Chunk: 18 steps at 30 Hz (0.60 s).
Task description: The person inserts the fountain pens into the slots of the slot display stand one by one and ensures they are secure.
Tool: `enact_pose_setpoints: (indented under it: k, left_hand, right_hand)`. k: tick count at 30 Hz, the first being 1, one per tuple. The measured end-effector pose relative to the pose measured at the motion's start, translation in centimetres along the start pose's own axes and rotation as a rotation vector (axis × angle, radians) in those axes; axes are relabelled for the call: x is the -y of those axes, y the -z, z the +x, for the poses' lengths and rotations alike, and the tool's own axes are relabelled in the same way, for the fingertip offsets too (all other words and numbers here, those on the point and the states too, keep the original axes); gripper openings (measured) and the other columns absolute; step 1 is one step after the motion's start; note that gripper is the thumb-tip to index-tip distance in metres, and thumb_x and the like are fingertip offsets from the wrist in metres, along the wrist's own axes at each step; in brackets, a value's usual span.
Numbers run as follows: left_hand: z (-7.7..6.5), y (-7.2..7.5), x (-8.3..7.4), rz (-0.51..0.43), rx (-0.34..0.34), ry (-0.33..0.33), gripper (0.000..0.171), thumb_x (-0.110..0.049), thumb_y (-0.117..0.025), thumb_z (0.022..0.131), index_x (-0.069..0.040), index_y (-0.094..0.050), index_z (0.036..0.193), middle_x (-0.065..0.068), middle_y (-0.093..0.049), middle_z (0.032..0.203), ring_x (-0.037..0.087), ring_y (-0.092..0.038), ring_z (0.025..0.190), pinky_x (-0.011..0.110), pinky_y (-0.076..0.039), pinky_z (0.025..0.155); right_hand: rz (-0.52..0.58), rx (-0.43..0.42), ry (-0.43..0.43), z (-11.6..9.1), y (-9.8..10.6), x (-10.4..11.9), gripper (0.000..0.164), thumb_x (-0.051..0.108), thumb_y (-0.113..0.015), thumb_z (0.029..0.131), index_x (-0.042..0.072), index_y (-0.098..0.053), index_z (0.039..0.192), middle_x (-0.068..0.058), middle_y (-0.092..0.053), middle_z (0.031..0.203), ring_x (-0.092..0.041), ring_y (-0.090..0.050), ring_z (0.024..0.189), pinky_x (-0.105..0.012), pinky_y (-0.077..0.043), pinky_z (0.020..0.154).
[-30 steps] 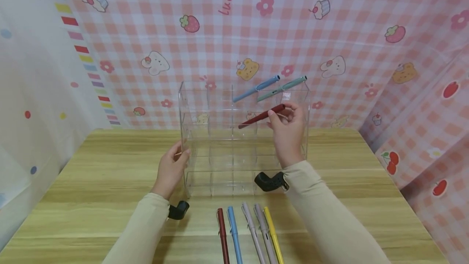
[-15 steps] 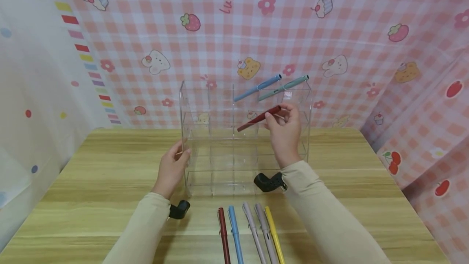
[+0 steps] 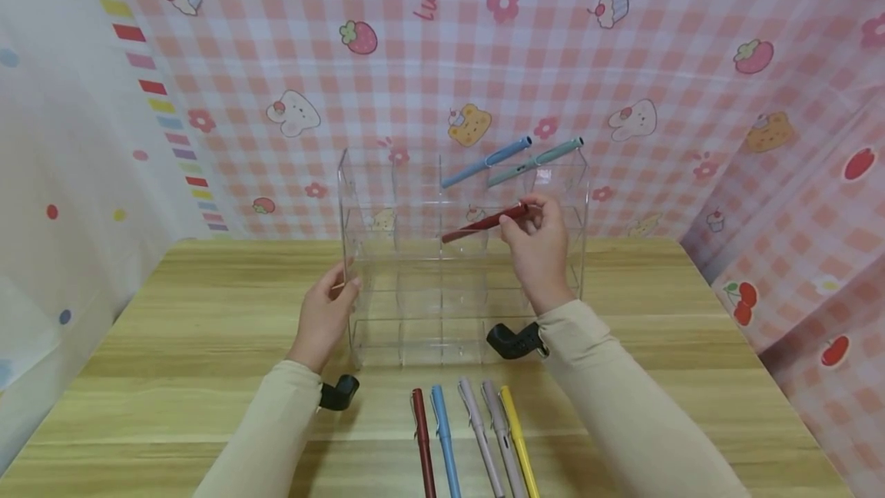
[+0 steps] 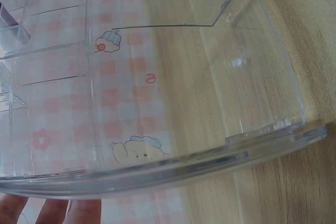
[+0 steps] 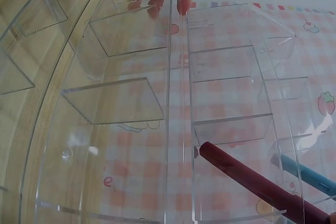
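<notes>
My right hand [image 3: 541,248] pinches a dark red pen [image 3: 480,227] near its upper right end. The pen slants down to the left at the second row of a clear acrylic pen rack [image 3: 441,258]; the right wrist view shows its end [image 5: 236,169] close to a divider. Whether it touches the rack, I cannot tell. My left hand [image 3: 323,320] grips the rack's left side wall, and some of its fingers [image 4: 55,211] show beyond that wall in the left wrist view. A blue pen [image 3: 486,163] and a green pen [image 3: 535,162] lie slanted in the top row.
On the wooden table [image 3: 207,406] before the rack lie a dark red pen [image 3: 422,440], a blue pen [image 3: 445,436], two greyish purple pens [image 3: 477,433] and a yellow pen [image 3: 518,436]. A pink checked cloth [image 3: 263,60] hangs behind the rack.
The dark red pen and my right hand have shifted slightly left, and the pen lies a little flatter. My left hand keeps its place on the rack.
</notes>
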<state>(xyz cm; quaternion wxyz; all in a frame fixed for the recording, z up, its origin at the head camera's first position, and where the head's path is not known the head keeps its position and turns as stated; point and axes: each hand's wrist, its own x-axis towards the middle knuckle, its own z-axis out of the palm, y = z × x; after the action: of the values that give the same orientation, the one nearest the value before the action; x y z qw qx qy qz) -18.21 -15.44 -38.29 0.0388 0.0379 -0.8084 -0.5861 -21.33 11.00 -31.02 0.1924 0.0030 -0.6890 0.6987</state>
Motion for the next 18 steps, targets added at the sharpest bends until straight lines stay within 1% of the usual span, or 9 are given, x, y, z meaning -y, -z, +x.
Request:
enact_pose_setpoints:
  k: [3, 5, 7, 9, 11, 13, 15, 18]
  left_hand:
    - [0.0, 0.0, 0.0, 0.002, 0.003, -0.001, 0.047, -0.020, -0.051, 0.100, -0.010, -0.044, 0.145, 0.018, -0.052, 0.136, 0.029, -0.054, 0.118, 0.032, -0.049, 0.085]
    - [0.1, 0.0, 0.1, 0.002, 0.005, -0.003, 0.046, -0.020, -0.051, 0.100, -0.010, -0.044, 0.145, 0.019, -0.052, 0.136, 0.029, -0.054, 0.118, 0.031, -0.049, 0.085]
    - [0.1, -0.1, 0.1, 0.001, 0.005, -0.004, 0.046, -0.020, -0.051, 0.100, -0.010, -0.044, 0.145, 0.020, -0.052, 0.136, 0.030, -0.054, 0.118, 0.031, -0.049, 0.084]
    - [0.1, -0.1, 0.1, 0.001, 0.006, -0.004, 0.046, -0.020, -0.050, 0.100, -0.010, -0.044, 0.145, 0.020, -0.052, 0.136, 0.029, -0.054, 0.118, 0.030, -0.049, 0.084]
    - [0.2, -0.1, 0.1, 0.000, 0.007, -0.003, 0.046, -0.020, -0.050, 0.100, -0.010, -0.044, 0.145, 0.019, -0.051, 0.136, 0.029, -0.054, 0.118, 0.030, -0.049, 0.084]
    - [0.1, -0.1, 0.0, -0.002, 0.008, -0.001, 0.046, -0.020, -0.050, 0.100, -0.010, -0.044, 0.145, 0.019, -0.051, 0.136, 0.029, -0.054, 0.118, 0.031, -0.049, 0.084]
    - [0.1, -0.1, 0.0, -0.001, 0.008, 0.002, 0.046, -0.020, -0.050, 0.100, -0.010, -0.043, 0.145, 0.019, -0.051, 0.136, 0.029, -0.053, 0.118, 0.032, -0.049, 0.085]
    - [0.1, 0.0, 0.0, 0.005, 0.008, 0.005, 0.047, -0.021, -0.050, 0.101, -0.010, -0.043, 0.145, 0.019, -0.051, 0.137, 0.030, -0.053, 0.119, 0.035, -0.049, 0.088]
  right_hand:
    - [-0.025, 0.022, -0.005, 0.0, 0.3, 0.0, 0.038, -0.007, -0.058, 0.090, -0.003, -0.043, 0.125, -0.022, -0.056, 0.116, -0.029, -0.058, 0.115, -0.021, -0.053, 0.079]
    - [-0.046, 0.036, -0.009, 0.0, 0.6, 0.0, 0.040, -0.004, -0.060, 0.090, -0.003, -0.043, 0.127, -0.020, -0.055, 0.119, -0.027, -0.057, 0.115, -0.024, -0.052, 0.084]
    - [-0.073, 0.033, -0.004, -0.1, 0.9, 0.2, 0.043, -0.001, -0.062, 0.090, -0.003, -0.044, 0.129, -0.018, -0.054, 0.120, -0.024, -0.056, 0.112, -0.026, -0.051, 0.088]
    - [-0.127, 0.015, 0.013, 0.0, 1.3, 0.4, 0.044, 0.005, -0.066, 0.090, -0.002, -0.047, 0.129, -0.015, -0.054, 0.119, -0.022, -0.057, 0.107, -0.027, -0.050, 0.089]
    - [-0.192, -0.004, 0.028, 0.1, 1.6, 0.7, 0.045, 0.012, -0.068, 0.089, -0.002, -0.050, 0.128, -0.014, -0.055, 0.117, -0.021, -0.057, 0.103, -0.024, -0.051, 0.083]
    - [-0.266, -0.006, 0.028, 0.4, 1.8, 1.0, 0.044, 0.019, -0.070, 0.089, 0.000, -0.055, 0.125, -0.013, -0.059, 0.112, -0.019, -0.060, 0.095, -0.021, -0.052, 0.074]
    - [-0.318, 0.015, 0.007, 0.6, 1.9, 1.2, 0.043, 0.024, -0.070, 0.089, 0.001, -0.058, 0.123, -0.012, -0.062, 0.109, -0.019, -0.060, 0.091, -0.020, -0.052, 0.067]
    - [-0.351, 0.057, -0.044, 0.8, 1.7, 1.5, 0.040, 0.028, -0.069, 0.090, 0.002, -0.062, 0.119, -0.012, -0.065, 0.105, -0.019, -0.061, 0.088, -0.021, -0.054, 0.064]
